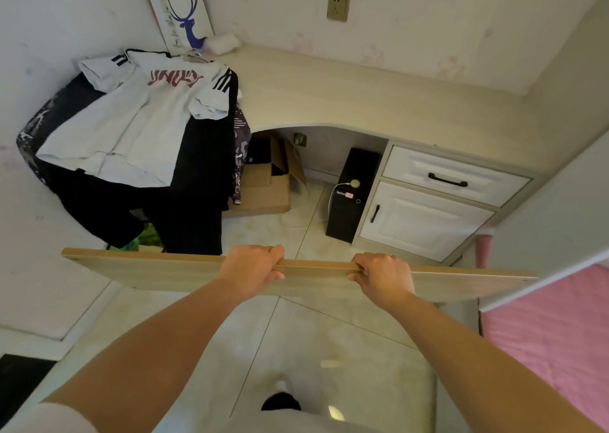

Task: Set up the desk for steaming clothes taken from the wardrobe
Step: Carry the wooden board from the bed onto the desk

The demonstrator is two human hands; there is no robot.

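— What are the hands doing?

— Both are curled tight over the top edge of a long wooden board (pixel 158 269), fingers wrapped on the far side, thumbs on the near side. The left hand (pixel 252 266) and right hand (pixel 382 273) sit close together near the board's middle.

— Where is the board?

— In the air above the tiled floor (pixel 306 340), on edge and running crosswise, well short of the table (pixel 346 93).

— And the table itself?

— A pale corner table with a curved front. A white drawer (pixel 451 175) and cabinet door (pixel 425 222) sit under its right part. Its left end carries a heap of clothes: a white T-shirt (pixel 131 119) with red lettering and black shoulder stripes lies on dark garments (pixel 194 182) that hang over the edge.

— Anything else?

— A coffee bag (pixel 183 11) with a blue deer stands in the corner. Beneath the table are a black computer tower (pixel 349 198) and a cardboard box (pixel 263 189).
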